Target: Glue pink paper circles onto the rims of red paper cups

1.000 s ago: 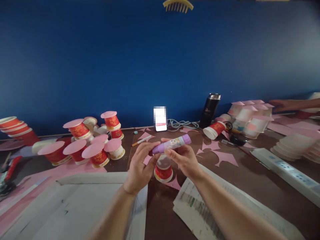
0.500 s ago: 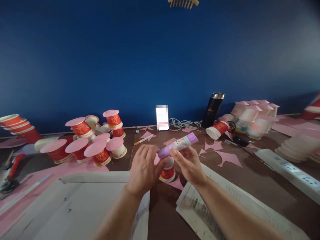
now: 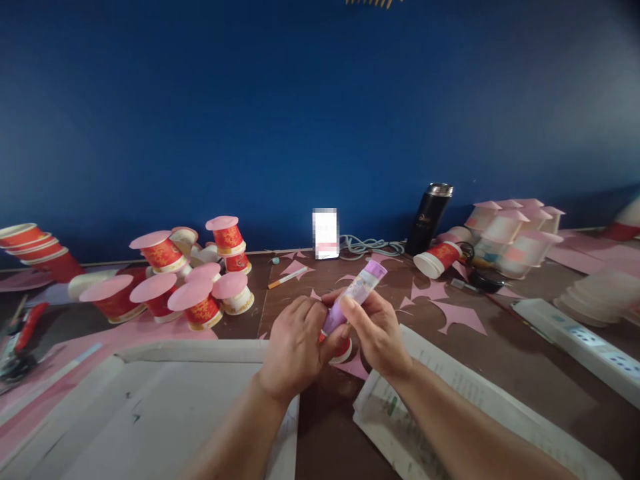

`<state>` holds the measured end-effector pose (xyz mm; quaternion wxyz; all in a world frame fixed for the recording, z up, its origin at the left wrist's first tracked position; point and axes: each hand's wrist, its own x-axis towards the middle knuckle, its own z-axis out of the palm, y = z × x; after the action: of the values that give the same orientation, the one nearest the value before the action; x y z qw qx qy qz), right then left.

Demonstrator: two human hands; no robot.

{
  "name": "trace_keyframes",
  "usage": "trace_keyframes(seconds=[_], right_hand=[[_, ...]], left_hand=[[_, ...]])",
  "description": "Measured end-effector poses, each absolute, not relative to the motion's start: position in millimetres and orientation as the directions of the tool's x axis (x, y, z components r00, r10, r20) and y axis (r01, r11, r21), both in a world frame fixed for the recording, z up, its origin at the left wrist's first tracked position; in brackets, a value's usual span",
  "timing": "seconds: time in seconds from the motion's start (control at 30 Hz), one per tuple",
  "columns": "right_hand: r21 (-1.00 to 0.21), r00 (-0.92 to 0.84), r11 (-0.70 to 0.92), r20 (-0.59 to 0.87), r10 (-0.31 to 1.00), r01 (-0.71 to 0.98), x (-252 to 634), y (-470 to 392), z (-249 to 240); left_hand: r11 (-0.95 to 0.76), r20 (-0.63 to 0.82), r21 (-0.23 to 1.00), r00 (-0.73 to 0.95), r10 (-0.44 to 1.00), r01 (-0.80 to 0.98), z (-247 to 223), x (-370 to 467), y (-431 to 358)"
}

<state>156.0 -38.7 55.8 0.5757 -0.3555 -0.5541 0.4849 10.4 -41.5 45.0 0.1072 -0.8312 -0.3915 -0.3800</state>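
A purple glue stick [image 3: 361, 287] with a printed label is tilted up to the right between my two hands. My right hand [image 3: 380, 330] is closed around its middle, the thumb pressed along the label. At its lower end, my left hand [image 3: 296, 340] has its fingers curled round the base. Just below the hands a red paper cup [image 3: 343, 352] stands on the table, mostly hidden by them. A pink paper scrap [image 3: 356, 367] lies beside that cup.
Red cups topped with pink discs [image 3: 197, 300] stand at the left. A phone [image 3: 326, 233], a black flask [image 3: 430, 217] and a lying cup [image 3: 437, 259] are at the back. White cups [image 3: 520, 233] and a power strip [image 3: 580, 340] are right; printed sheets [image 3: 430, 400] lie in front.
The glue stick has swung to a steeper tilt, its upper end shifting left. Both hands have come lower, covering more of the red cup.
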Motion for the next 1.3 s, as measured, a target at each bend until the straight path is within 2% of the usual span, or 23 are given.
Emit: trace_keyframes(seconds=[0.23,0.43,0.63,0.8,0.87,0.97,1.03,1.17,1.3], right_hand=[[-0.95,-0.048,0.177,0.195,0.98,-0.256,151.4,-37.4,51.3],[-0.944,-0.018,0.19,0.202,0.979,-0.27,150.8,-33.4,48.7],[-0.932,0.0,0.213,0.223,0.975,-0.292,148.3,-35.6,50.1],[-0.89,0.164,0.259,0.211,0.964,-0.376,170.1,-11.2,57.2],[-0.863,0.291,0.319,0.213,0.933,-0.391,183.4,2.5,58.2],[-0.873,0.295,0.356,0.262,0.919,-0.332,192.8,13.7,53.2],[-0.879,0.285,0.381,0.301,0.91,-0.286,191.5,15.0,46.5],[-0.918,0.29,0.329,0.26,0.921,-0.222,186.4,15.1,33.9],[-0.946,0.265,0.274,0.223,0.938,-0.173,186.9,15.3,29.2]], left_hand=[[-0.656,0.753,0.072,0.39,0.53,0.751,45.9,15.1,-43.5],[-0.651,0.747,0.106,0.372,0.551,0.752,46.8,16.5,-41.7],[-0.683,0.775,0.106,0.371,0.512,0.722,51.3,18.5,-41.7],[-0.725,0.797,0.17,0.34,0.5,0.668,53.8,14.8,-49.7],[-0.707,0.807,0.221,0.281,0.52,0.672,51.7,9.1,-47.8],[-0.515,0.798,0.288,0.095,0.595,0.807,42.6,-4.1,-33.2],[-0.338,0.735,0.298,0.012,0.678,0.893,34.3,-14.5,-20.0],[-0.032,0.519,0.171,-0.063,0.852,0.985,19.6,-30.7,-1.8],[0.055,0.251,0.093,-0.077,0.965,0.994,11.3,-35.6,4.0]])
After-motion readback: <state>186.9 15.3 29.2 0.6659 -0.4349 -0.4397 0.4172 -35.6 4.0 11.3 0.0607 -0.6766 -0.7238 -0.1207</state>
